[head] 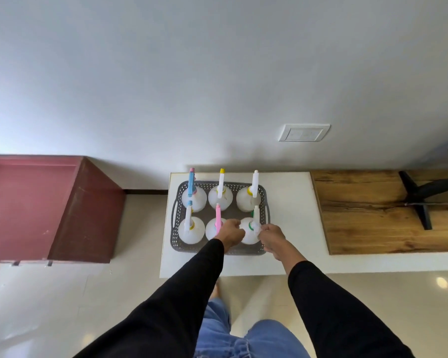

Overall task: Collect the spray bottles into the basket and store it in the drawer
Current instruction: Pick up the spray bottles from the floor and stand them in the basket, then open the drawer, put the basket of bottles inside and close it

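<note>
A grey perforated basket (175, 215) stands on a white tabletop (290, 210). Several white spray bottles stand upright in it in two rows. The back row has a blue-nozzle bottle (194, 197), a yellow-tipped one (220, 196) and a white-nozzle one (248, 200). The front row has a white-nozzle bottle (190, 229), a pink-nozzle bottle (214, 228) and a green-collared bottle (250, 232). My left hand (230, 233) and my right hand (270, 239) both clasp the green-collared bottle from either side at the basket's front right corner.
A dark red cabinet (62, 210) stands to the left on the floor. A wooden tabletop (373, 215) with a black bracket (419, 200) adjoins the white surface on the right. A wall socket plate (304, 133) sits on the wall behind.
</note>
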